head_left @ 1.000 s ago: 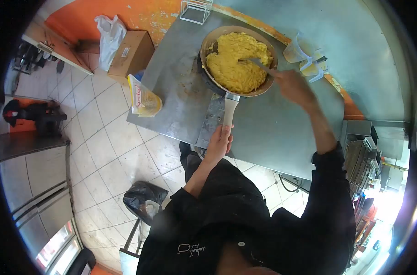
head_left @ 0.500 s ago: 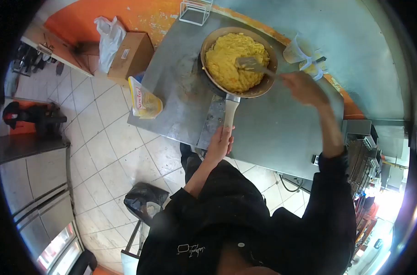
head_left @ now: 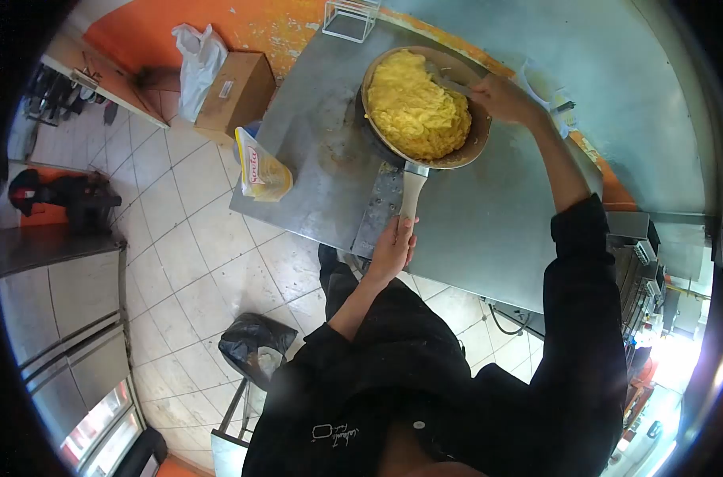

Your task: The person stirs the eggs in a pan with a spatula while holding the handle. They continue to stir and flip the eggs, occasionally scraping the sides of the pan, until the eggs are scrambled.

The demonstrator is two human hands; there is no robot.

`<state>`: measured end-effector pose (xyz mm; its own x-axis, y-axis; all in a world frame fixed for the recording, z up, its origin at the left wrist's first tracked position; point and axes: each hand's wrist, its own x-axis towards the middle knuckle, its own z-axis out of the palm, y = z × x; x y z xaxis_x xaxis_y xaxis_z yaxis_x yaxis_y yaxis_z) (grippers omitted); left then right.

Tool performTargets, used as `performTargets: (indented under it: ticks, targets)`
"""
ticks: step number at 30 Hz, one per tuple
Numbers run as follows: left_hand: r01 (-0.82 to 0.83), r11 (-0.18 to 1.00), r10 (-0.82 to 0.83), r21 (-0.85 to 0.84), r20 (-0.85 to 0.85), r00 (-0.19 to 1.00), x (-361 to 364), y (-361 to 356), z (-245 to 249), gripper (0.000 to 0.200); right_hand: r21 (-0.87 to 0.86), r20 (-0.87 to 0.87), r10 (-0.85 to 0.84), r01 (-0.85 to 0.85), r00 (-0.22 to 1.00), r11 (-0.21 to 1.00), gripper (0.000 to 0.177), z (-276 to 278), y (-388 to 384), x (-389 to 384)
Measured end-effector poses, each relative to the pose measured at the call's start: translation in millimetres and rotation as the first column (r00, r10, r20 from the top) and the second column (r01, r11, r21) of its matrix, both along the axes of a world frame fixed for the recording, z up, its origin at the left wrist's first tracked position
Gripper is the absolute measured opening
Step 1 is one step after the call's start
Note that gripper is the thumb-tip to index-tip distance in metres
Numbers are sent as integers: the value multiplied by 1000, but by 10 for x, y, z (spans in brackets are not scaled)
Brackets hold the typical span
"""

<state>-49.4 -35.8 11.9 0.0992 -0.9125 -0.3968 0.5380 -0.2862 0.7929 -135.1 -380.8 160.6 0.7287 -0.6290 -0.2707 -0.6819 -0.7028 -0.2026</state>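
A frying pan (head_left: pixel 479 141) with a pale handle sits at the back of the steel worktop, filled with a thick yellow mash-like food (head_left: pixel 417 103). My left hand (head_left: pixel 393 248) is wrapped round the end of the pan's handle. Over the pan's right rim, my right hand (head_left: pixel 500 99) is closed on a spatula (head_left: pixel 449 83), whose blade lies against the upper right side of the food. Part of the blade is hidden in the food. Bare pan bottom shows along the right side.
A yellow-and-white pouch (head_left: pixel 262 168) stands at the worktop's (head_left: pixel 489 230) left edge. Behind it are a cardboard box (head_left: pixel 233 95) and a white plastic bag (head_left: pixel 199 67). A clear plastic jug (head_left: pixel 536 83) stands by the wall. A white wire rack (head_left: pixel 350 20) is at the back.
My right hand and the spatula have moved up and left to the pan's far right side. The food has been pushed leftward, baring the pan's right side. My left hand keeps its hold.
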Motion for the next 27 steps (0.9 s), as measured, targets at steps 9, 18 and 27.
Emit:
performTargets:
  ticks: [9,18,27]
  targets:
    - [12,999,-12,51,-15,1000,24,7,31,46,-146,-249,37,-76,968,986,41,217,1694,-196]
    - [50,998,-49,23,-38,998,61,-6,42,48,-29,9,-129,130,992,991,28,561,1184,-238]
    - [30,999,-28,26,-45,999,50,-13,58,43,203,22,-211,203,977,958,38,-429,826,-118]
